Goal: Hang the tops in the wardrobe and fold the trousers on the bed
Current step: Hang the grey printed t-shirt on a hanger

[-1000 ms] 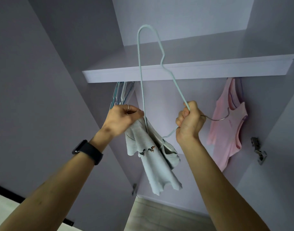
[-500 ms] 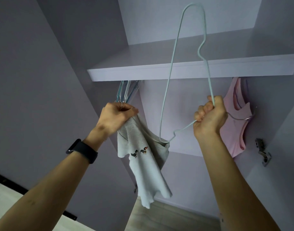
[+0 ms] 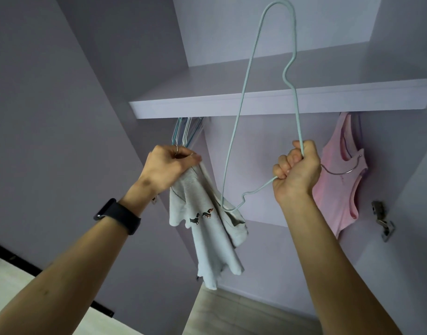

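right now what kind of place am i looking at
Most likely a built-in wardrobe: a pink top hangs under the shelf, empty hangers bunch at its left end, and a door hinge shows at right.

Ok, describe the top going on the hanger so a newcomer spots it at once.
Look under the wardrobe shelf, left of centre. The grey top hangs from the left hand, one end of the pale blue hanger tucked into it. Unlike the pink top hung at right, it bears two small printed dogs.
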A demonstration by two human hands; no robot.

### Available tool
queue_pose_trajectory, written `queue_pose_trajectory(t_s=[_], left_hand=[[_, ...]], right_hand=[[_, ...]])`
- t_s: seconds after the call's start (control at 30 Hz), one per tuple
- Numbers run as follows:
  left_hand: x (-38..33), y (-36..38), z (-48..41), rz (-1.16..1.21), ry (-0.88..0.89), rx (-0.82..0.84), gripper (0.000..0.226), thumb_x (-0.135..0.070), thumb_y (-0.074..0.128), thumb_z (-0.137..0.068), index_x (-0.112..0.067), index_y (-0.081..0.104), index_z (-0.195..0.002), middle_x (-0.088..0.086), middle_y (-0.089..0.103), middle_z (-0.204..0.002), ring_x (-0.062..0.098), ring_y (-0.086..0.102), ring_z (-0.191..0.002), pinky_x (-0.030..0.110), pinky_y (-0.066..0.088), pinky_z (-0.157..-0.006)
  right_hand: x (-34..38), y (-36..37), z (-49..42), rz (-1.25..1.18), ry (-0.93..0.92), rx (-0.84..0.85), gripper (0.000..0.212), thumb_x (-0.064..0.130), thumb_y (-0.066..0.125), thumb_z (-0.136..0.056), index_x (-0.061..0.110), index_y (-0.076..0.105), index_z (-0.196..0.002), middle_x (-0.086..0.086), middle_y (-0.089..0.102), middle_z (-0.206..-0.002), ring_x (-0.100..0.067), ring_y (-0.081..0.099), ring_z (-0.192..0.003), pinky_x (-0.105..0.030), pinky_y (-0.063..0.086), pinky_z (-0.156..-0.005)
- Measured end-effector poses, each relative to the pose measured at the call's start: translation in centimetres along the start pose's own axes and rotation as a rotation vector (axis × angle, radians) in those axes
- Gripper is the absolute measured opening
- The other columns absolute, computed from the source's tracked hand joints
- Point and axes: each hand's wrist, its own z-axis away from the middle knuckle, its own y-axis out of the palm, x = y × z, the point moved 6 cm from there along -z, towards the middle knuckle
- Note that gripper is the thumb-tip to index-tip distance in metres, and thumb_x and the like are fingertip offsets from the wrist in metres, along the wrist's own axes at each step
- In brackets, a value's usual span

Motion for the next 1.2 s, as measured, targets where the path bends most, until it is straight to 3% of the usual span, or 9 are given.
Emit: queue_pose_trajectory(t_s=[0.23, 0.4, 0.47, 0.57, 0.7, 0.9, 1.0, 1.1, 1.2], left_hand=[[-0.3, -0.6, 0.2, 0.086, 0.014, -0.025, 0.008, -0.034, 0.080, -0.083, -0.030, 0.080, -0.077, -0.013, 0.075, -0.080, 0.005, 0.069, -0.083, 0.032, 0.055, -0.090], [-0.2, -1.8, -0.4, 0.165, 0.010, -0.064, 0.007, -0.035, 0.080, -0.083, -0.028, 0.080, -0.079, -0.003, 0.077, -0.086, 0.013, 0.071, -0.086, 0.034, 0.056, -0.091], [0.3, -1.7, -0.2, 0.216, -0.010, -0.031, 0.008, -0.029, 0.080, -0.085, -0.023, 0.081, -0.080, 0.001, 0.078, -0.091, 0.016, 0.073, -0.091, 0.032, 0.056, -0.090], [1.2, -1.9, 0.2, 0.259, -0.017, -0.037, 0.012, -0.015, 0.074, -0.090, -0.021, 0.080, -0.081, -0.003, 0.078, -0.089, 0.011, 0.072, -0.088, 0.024, 0.053, -0.083], [3.2, -5.3, -0.3, 0.219, -0.009, -0.252, 0.011, -0.024, 0.074, -0.091, -0.024, 0.077, -0.080, -0.009, 0.076, -0.084, 0.003, 0.068, -0.077, 0.023, 0.054, -0.082], [4.3, -6.7, 0.8, -0.058, 0.050, -0.390, 0.009, -0.034, 0.072, -0.093, -0.027, 0.074, -0.089, -0.022, 0.067, -0.079, -0.018, 0.060, -0.067, -0.002, 0.039, -0.063], [5.4, -7.1, 1.1, -0.040, 0.026, -0.440, 0.013, -0.035, 0.071, -0.093, -0.024, 0.076, -0.093, -0.021, 0.068, -0.081, -0.017, 0.060, -0.070, -0.002, 0.039, -0.065], [6.7, -8.0, 1.2, -0.011, -0.011, -0.484, 0.017, -0.037, 0.071, -0.092, -0.021, 0.077, -0.098, -0.018, 0.068, -0.082, -0.012, 0.061, -0.073, -0.002, 0.039, -0.066], [7.2, -8.0, 1.0, -0.029, -0.024, -0.460, 0.017, -0.037, 0.072, -0.092, -0.022, 0.077, -0.098, -0.014, 0.069, -0.082, -0.008, 0.061, -0.075, -0.002, 0.039, -0.066]], right_hand=[[-1.9, -1.2, -0.7, 0.134, -0.059, 0.000, 0.028, 0.005, 0.050, -0.087, 0.016, 0.043, -0.062, 0.006, 0.024, -0.050, -0.011, 0.016, -0.045, -0.024, 0.010, -0.045], [-5.5, -2.4, -0.2, 0.376, -0.057, 0.162, 0.033, 0.011, 0.055, -0.074, 0.025, 0.034, -0.053, 0.008, 0.021, -0.049, -0.010, 0.014, -0.046, -0.020, 0.012, -0.044], [-6.7, -2.9, 0.0, 0.465, -0.042, 0.214, 0.046, 0.008, 0.054, -0.080, 0.027, 0.026, -0.050, 0.008, 0.018, -0.051, -0.010, 0.013, -0.047, -0.019, 0.014, -0.043], [-7.5, -3.6, -0.2, 0.586, -0.066, 0.246, 0.044, 0.009, 0.053, -0.082, 0.022, 0.018, -0.059, 0.003, 0.015, -0.057, -0.015, 0.011, -0.053, -0.023, 0.013, -0.047], [-6.3, -3.5, -0.3, 0.868, -0.177, 0.326, 0.040, 0.020, 0.055, -0.076, 0.021, 0.021, -0.053, -0.003, 0.018, -0.058, -0.020, 0.015, -0.058, -0.030, 0.016, -0.055], [-3.3, 0.3, -1.7, 1.159, -0.347, 0.423, 0.041, 0.021, 0.060, -0.082, -0.003, 0.038, -0.059, -0.010, 0.028, -0.060, -0.017, 0.025, -0.057, -0.027, 0.025, -0.048], [-2.5, 1.7, -1.9, 1.205, -0.368, 0.448, 0.040, 0.023, 0.061, -0.082, -0.002, 0.041, -0.058, -0.008, 0.027, -0.060, -0.016, 0.024, -0.055, -0.025, 0.026, -0.044], [-1.2, 1.5, -2.4, 1.125, -0.371, 0.355, 0.034, 0.032, 0.059, -0.073, 0.014, 0.039, -0.052, -0.002, 0.026, -0.058, -0.017, 0.023, -0.056, -0.028, 0.026, -0.051], [-1.6, 2.1, -1.9, 1.240, -0.411, 0.439, 0.039, 0.024, 0.061, -0.080, 0.008, 0.038, -0.053, -0.005, 0.026, -0.060, -0.015, 0.022, -0.056, -0.029, 0.025, -0.050]])
